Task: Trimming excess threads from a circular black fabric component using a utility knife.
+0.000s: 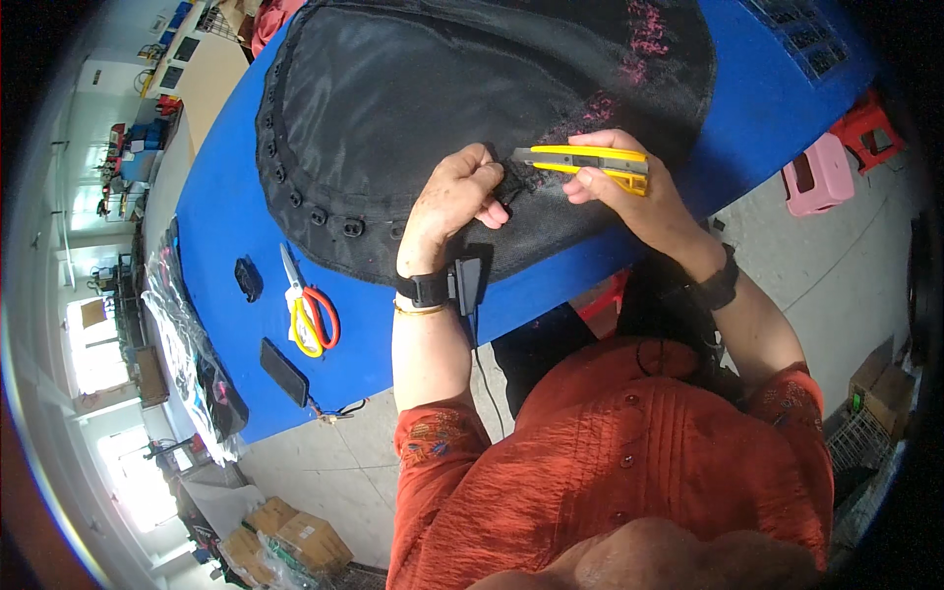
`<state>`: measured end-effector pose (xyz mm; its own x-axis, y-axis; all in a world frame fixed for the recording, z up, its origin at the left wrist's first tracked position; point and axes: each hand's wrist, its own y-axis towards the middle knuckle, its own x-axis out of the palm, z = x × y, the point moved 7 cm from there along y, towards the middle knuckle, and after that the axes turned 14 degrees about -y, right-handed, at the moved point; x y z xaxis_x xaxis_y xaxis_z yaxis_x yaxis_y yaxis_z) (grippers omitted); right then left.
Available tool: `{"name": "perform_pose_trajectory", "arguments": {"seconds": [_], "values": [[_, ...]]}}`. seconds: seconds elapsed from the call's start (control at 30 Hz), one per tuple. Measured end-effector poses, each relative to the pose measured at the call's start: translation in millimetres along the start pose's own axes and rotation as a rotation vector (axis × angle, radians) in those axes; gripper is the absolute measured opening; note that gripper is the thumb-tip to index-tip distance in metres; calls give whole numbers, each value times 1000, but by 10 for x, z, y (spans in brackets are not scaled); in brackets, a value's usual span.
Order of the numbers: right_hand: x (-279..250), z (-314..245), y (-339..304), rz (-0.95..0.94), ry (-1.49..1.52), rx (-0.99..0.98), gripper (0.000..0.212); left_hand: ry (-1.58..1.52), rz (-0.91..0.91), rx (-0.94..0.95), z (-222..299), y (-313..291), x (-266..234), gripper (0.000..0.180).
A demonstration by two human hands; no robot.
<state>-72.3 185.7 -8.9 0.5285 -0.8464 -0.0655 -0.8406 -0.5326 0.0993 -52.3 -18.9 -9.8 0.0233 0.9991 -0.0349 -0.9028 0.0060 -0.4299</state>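
Observation:
A large black fabric piece (393, 108) with a rounded edge is spread over the blue table. Small black fittings (318, 215) line its left border, and pink fuzz (644, 44) is scattered along its right part. My left hand (457, 197) is closed on a bunched bit of this fabric near its front edge, pinching it between thumb and fingers. In my right hand (619, 182) is a yellow utility knife (590, 162); its blade points left toward the pinched fabric. Whether the blade touches the fabric I cannot tell.
On the blue table (344, 364) left of the fabric lie scissors (310, 315) with red and yellow handles, a dark phone (284, 373) and a small black item (248, 280). Plastic-wrapped goods (192, 344) lie along the left edge. Pink (818, 175) and red stools (867, 131) stand at right.

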Motion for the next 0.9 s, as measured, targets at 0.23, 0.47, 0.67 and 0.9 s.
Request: {"name": "perform_pose_trajectory", "arguments": {"seconds": [0.23, 0.47, 0.67, 0.9], "values": [[-29, -27, -16, -27, -24, 30, 33, -28, -12, -10, -27, 28, -8, 14], [-35, -46, -28, -49, -36, 29, 31, -71, -22, -21, -68, 52, -15, 14], [-46, -58, -40, -54, -47, 27, 28, -83, -10, -16, -51, 47, -13, 15], [-51, -52, -40, -72, -57, 11, 27, -92, -6, -8, -21, 22, -6, 14]]}}
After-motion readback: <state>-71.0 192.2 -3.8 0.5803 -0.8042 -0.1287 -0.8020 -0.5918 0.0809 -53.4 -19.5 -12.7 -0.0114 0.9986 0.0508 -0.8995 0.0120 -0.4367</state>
